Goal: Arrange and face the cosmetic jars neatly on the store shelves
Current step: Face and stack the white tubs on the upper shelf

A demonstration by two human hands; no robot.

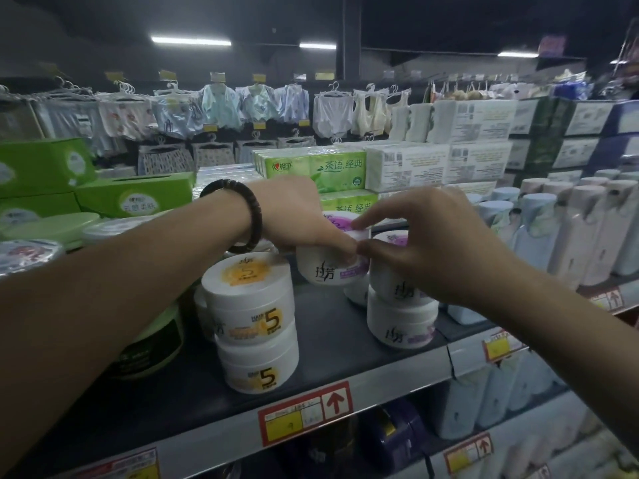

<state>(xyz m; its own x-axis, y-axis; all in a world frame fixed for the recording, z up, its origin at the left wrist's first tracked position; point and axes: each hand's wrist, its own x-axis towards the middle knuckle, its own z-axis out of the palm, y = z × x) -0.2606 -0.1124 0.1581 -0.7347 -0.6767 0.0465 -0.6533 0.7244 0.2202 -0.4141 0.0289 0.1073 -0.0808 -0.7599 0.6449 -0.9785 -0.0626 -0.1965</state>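
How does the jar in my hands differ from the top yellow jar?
The held jar has a purple label; the top yellow jar has a yellow one with a big 5. The held jar is tilted and gripped by the left hand, with the right hand pinching its rim; the top yellow jar stands upright on another. Both are white round tubs.

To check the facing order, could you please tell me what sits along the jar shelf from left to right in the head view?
green-lidded dark jar → stack of yellow-label "5" jars → held purple-label jar → stack of purple-label jars → pastel bottles
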